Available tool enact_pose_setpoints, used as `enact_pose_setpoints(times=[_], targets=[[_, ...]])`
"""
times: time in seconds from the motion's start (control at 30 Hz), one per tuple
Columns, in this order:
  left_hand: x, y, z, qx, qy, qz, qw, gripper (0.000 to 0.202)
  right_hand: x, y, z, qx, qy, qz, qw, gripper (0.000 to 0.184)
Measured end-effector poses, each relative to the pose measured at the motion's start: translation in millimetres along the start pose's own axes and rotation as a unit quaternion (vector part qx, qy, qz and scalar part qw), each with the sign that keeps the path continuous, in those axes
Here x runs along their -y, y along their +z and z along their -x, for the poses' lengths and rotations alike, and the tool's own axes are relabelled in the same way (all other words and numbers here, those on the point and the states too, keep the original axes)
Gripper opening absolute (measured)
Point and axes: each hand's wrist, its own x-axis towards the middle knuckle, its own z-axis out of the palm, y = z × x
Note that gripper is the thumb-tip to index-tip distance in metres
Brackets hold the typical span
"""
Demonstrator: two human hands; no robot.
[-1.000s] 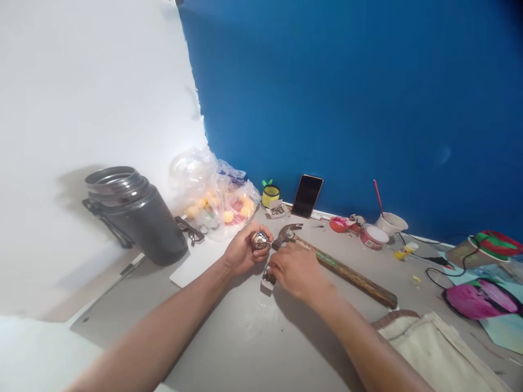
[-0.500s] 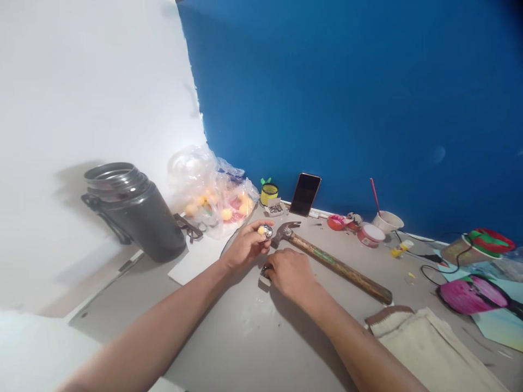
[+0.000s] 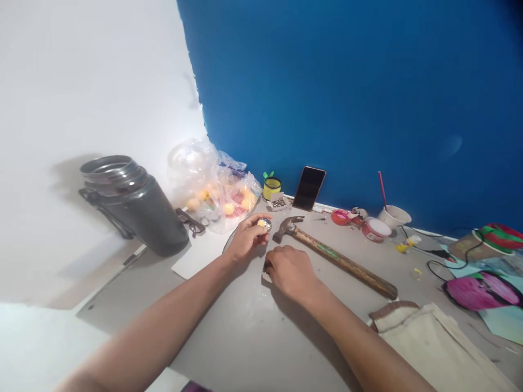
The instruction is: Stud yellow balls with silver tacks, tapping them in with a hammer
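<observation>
My left hand [image 3: 244,239] is closed round a small ball [image 3: 264,223], yellow and studded with shiny silver, held just above the grey table [image 3: 229,332]. My right hand [image 3: 291,270] rests palm down on the table with its fingers curled over a small white box of dark bits [image 3: 266,268], mostly hidden beneath it. A hammer [image 3: 333,256] with a worn wooden handle lies just beyond both hands, its head beside the ball.
A dark grey jug [image 3: 133,204] stands at the left, glasses [image 3: 190,221] and a plastic bag of coloured balls [image 3: 216,190] beside it. A phone [image 3: 309,188] leans on the blue wall. Cups, paint pots, cables and painted masks lie right; a cloth bag [image 3: 437,343] sits near right.
The ball has turned in my left hand, so a yellow patch shows where it was all silver. My right hand drew slightly away from the hammer head and settled over the small box.
</observation>
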Motion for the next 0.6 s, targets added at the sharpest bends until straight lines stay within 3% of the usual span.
enact_pose_setpoints(times=[0.6], targets=[[1.8, 0.6, 0.7, 0.012, 0.007, -0.035, 0.999, 0.036, -5.2, -6.2, -1.1, 0.006, -0.021, -0.032, 0.999, 0.028]])
